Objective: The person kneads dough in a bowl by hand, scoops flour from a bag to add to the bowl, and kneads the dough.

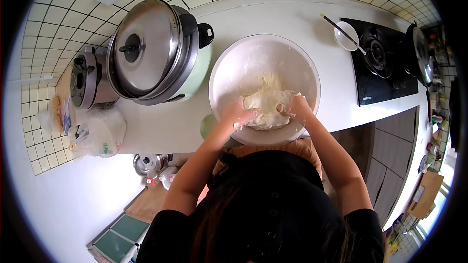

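Note:
A large white mixing bowl (234, 68) sits on the counter in front of me, with a pale, rough lump of dough (265, 104) in its near half. Loose dry flour (269, 80) lies against the dough's far side. My left hand (238, 113) grips the dough from the left, its fingers curled into it. On the opposite side, my right hand (298, 107) has its fingers bent around the dough's right edge. Sticky bits cling to both hands. The fingertips are partly hidden in the dough.
Left of the bowl stands a big lidded steel pot (151, 44), with a multicooker (87, 80) and a plastic bag (100, 131) beyond it. To the right are a small white bowl (345, 41) with a stick-like utensil across it and a black gas stove (375, 85).

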Motion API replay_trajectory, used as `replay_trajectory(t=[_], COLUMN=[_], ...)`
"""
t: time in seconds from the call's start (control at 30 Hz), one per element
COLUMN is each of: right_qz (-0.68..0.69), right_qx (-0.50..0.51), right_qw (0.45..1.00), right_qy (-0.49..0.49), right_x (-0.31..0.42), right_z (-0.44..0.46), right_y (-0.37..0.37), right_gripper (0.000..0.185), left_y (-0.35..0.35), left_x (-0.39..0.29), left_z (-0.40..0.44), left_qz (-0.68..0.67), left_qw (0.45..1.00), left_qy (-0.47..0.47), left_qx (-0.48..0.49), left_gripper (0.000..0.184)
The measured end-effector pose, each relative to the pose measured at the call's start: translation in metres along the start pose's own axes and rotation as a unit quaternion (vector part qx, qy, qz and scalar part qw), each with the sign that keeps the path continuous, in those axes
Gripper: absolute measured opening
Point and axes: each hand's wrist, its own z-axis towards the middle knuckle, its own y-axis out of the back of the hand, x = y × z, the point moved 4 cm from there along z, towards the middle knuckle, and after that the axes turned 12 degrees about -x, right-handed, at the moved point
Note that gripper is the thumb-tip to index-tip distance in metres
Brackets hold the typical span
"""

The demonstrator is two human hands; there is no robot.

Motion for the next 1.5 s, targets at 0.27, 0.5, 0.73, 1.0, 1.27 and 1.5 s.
replay_trajectory(t=[0.27, 0.5, 0.73, 1.0, 1.27, 1.5], right_qz=[0.065, 0.025, 0.076, 0.064, 0.075, 0.053], right_qx=[-0.009, -0.05, -0.021, -0.081, -0.067, -0.05], right_qw=[0.997, 0.998, 0.997, 0.993, 0.995, 0.997], right_qy=[-0.044, 0.029, -0.027, 0.055, 0.013, -0.009], right_x=[0.034, 0.052, 0.062, 0.064, 0.045, 0.022], right_z=[-0.031, -0.033, -0.033, -0.03, -0.015, 0.02], right_y=[0.022, 0.035, 0.041, 0.048, 0.047, 0.055], right_gripper=[0.045, 0.037, 0.037, 0.04, 0.042, 0.038], left_y=[0.009, 0.03, 0.03, 0.022, 0.014, 0.029], left_x=[-0.017, -0.047, -0.052, -0.054, -0.066, -0.106], left_z=[-0.023, -0.036, -0.034, -0.029, -0.013, 0.009], left_qz=[-0.028, -0.003, 0.004, 0.003, 0.09, 0.12], left_qw=[0.997, 0.988, 0.98, 0.976, 0.974, 0.976], left_qy=[-0.047, -0.113, -0.15, -0.176, -0.186, -0.181], left_qx=[-0.063, -0.106, -0.133, -0.131, -0.091, -0.021], left_gripper=[0.064, 0.056, 0.056, 0.058, 0.059, 0.058])
